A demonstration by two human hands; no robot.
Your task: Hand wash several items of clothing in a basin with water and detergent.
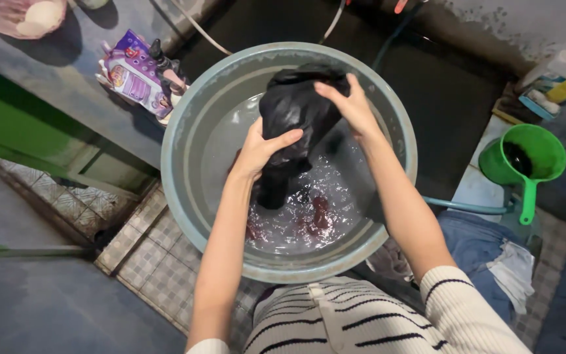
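Gripping a wet black garment (296, 111), your left hand (260, 149) and right hand (352, 108) both clutch it above the water in a grey basin (185, 131). That basin sits on a tiled floor (152, 262) beside a dark concrete ledge (67, 85) bearing a purple detergent pouch (132, 75). To your right stands a green dipper (525, 160), near a teal hose (466, 206).
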